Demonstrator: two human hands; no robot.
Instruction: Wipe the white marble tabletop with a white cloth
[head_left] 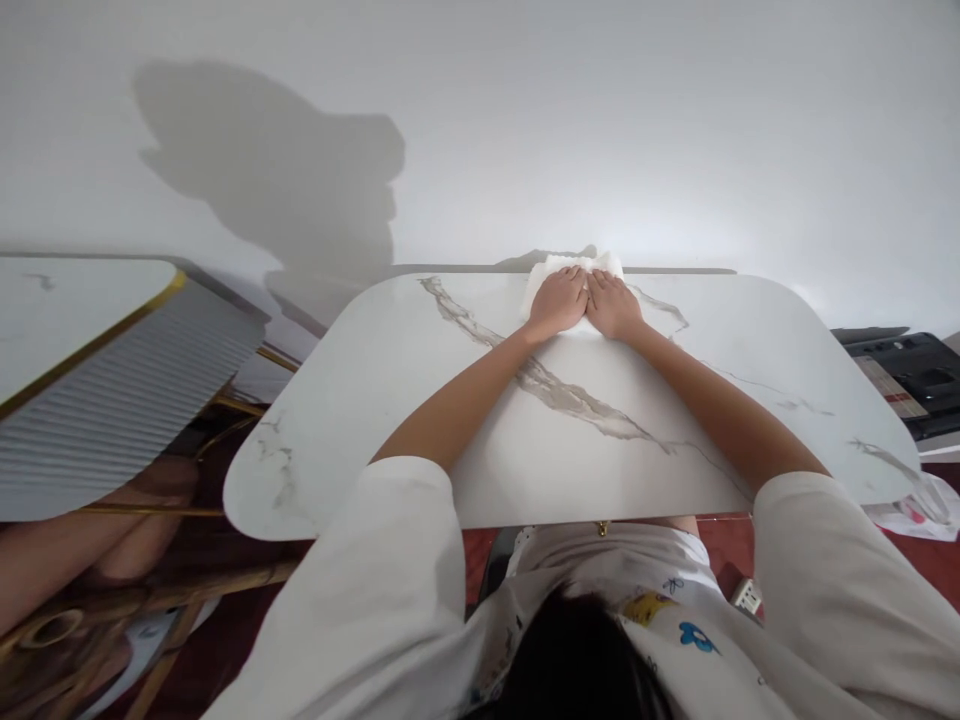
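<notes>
Both arms reach across a white marble-patterned table to its far edge by the wall. My left hand and my right hand lie side by side, palms down with fingers stretched flat, pressing on a white cloth. The cloth sits at the table's far edge and shows only above and beside the fingers. The thumbs of the two hands nearly touch.
A plain white wall stands right behind the table. A second white, gold-rimmed table with a ribbed side stands to the left. A black device rests to the right. Red floor shows below the table.
</notes>
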